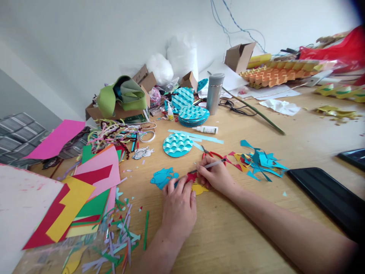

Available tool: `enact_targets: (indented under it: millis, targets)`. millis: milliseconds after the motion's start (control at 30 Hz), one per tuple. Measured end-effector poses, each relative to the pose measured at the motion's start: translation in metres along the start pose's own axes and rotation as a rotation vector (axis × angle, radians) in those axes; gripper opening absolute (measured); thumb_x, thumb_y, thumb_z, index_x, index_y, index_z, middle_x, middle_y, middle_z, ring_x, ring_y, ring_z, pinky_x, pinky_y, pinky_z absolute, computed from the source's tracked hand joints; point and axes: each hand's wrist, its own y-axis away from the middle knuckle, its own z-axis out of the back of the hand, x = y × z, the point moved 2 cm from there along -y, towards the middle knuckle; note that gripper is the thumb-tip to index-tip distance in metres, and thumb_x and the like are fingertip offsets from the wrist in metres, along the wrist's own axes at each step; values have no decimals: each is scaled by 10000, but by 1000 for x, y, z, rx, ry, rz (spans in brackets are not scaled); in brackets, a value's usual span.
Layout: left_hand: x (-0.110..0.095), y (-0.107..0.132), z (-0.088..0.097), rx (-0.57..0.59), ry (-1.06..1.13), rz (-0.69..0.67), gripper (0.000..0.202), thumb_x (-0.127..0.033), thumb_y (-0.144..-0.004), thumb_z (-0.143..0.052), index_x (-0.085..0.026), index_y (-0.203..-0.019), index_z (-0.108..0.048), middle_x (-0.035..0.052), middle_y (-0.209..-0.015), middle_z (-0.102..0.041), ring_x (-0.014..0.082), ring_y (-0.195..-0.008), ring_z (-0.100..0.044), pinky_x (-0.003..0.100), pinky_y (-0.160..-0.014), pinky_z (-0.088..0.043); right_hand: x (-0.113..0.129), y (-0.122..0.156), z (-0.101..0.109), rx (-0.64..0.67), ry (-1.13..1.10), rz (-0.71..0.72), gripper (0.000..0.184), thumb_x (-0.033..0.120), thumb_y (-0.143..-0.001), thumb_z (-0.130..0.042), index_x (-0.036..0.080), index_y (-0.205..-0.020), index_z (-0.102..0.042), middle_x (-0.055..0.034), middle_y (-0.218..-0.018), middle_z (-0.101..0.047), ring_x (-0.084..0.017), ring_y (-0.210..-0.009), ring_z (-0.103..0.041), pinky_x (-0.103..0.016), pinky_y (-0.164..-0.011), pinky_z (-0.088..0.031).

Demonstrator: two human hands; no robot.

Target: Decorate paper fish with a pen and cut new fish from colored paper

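Note:
My right hand (215, 176) is closed around a grey pen (214, 163), its tip over a red paper cutout (192, 177). Resting on the table, my left hand (180, 198) has its fingertips pressed on the red cutout's near side and hides part of it. A blue paper fish (161, 179) with drawn lines lies just left of those fingers. Between the hands, a yellow paper cutout (199, 189) is partly covered. Scissors with red handles (214, 154) lie just beyond my right hand.
A wavy blue paper disc (178, 145), a glue bottle (207, 129) and a steel tumbler (216, 94) stand or lie farther back. Blue scraps (264, 160) and a black phone (322, 198) are at right. Coloured sheets (97, 171) and paper strips (125, 236) cover the left.

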Motion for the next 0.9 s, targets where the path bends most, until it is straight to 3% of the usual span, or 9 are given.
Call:
enact_targets:
  millis: [233,900]
  targets:
    - [0,0,1,1,-3,-5,364,-182,-946,-443,-203,-1281,-583,51,-1337,-588,297,-1185,-452,526,-1020,-380,-2,-1,1,-50,-15,6,299,436,-788,-636,227,-729,-431,66,-443,-560,-84,-300,-466,-161,-270,-358]
    - [0,1,1,14,-32,-1,351,-199,-947,-436,-210,-1258,-599,60,-1343,-585,301,-1137,-478,530,-958,-414,2,0,-1,-9,7,-5,300,451,-773,-619,227,-711,-429,63,-430,-562,-83,-294,-464,-163,-279,-341]
